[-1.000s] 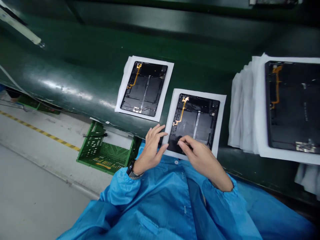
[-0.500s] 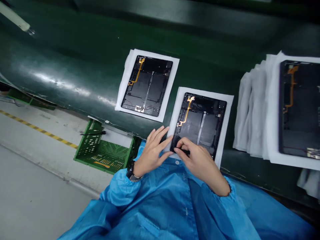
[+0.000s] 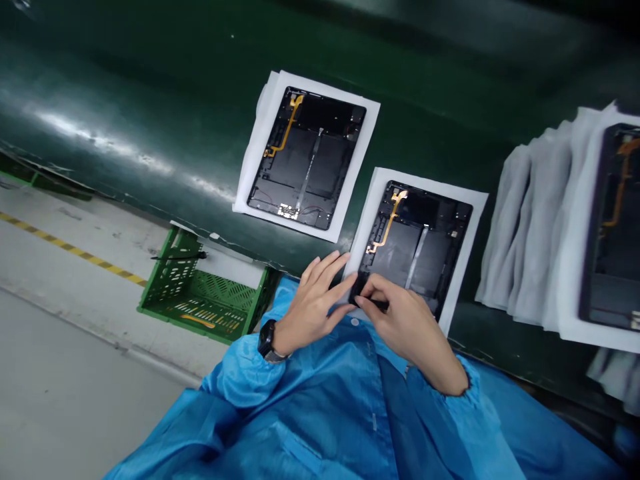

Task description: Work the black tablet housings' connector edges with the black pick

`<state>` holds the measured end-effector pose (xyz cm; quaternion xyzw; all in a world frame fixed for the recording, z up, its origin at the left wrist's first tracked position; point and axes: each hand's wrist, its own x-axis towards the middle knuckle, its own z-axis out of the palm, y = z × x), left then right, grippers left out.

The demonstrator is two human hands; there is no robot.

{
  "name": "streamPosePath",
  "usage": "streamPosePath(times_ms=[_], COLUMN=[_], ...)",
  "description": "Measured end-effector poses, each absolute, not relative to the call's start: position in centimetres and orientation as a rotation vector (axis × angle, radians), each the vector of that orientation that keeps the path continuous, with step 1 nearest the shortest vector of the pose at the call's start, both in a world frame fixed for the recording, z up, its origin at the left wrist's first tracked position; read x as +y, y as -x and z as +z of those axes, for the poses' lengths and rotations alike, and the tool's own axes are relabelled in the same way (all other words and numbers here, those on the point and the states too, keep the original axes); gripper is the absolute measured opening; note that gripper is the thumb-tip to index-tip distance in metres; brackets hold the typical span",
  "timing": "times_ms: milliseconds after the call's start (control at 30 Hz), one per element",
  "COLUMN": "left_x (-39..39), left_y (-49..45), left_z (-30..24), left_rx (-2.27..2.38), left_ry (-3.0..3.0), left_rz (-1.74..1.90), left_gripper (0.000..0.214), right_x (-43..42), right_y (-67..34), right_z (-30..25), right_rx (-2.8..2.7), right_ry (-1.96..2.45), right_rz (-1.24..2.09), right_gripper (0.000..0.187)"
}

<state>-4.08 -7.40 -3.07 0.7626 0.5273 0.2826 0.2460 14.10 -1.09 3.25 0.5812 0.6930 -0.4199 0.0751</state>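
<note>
An opened tablet housing with dark battery cells and an orange flex cable lies on a white foam sheet at the table's near edge. My right hand is closed at the housing's lower left corner, pinching a small black piece whose kind I cannot make out. My left hand lies with fingers stretched out, its fingertips at the left edge of the foam sheet and housing. The lower part of the housing is hidden behind my right hand.
A second opened tablet housing rests on foam sheets farther back to the left. At the right, a third housing tops a stack of foam sheets. A green crate stands below the table's front edge.
The view has shifted, so the table and housings sit differently in the frame. Both hands keep nearly the same pose at the housing's lower left corner, the right still pinching the black piece.
</note>
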Motion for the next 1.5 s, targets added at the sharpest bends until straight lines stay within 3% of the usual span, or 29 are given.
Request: streamPosePath(times_ms=[300, 533, 1367, 1500], left_x=[-7.4, -7.5, -7.5, -7.5], left_y=[4.0, 4.0, 4.0, 4.0], left_z=[-3.1, -3.2, -3.3, -3.3], left_rx=[1.444, 1.453, 1.449, 1.450], left_ry=[-2.057, -2.060, -2.049, -2.055], left_rz=[0.798, 0.805, 0.799, 0.813], left_gripper=[0.050, 0.049, 0.049, 0.052], right_x=[-0.4, -0.4, -0.7, -1.2], right_y=[-13.5, -15.0, -13.3, -14.4], right_z=[3.3, 2.8, 3.1, 3.3], right_rx=[2.037, 2.126, 2.171, 2.191], right_ry=[-1.745, -1.713, -1.734, -1.760], right_rz=[-1.217, -1.460, -1.170, -1.382], right_gripper=[0.011, 0.014, 0.010, 0.011])
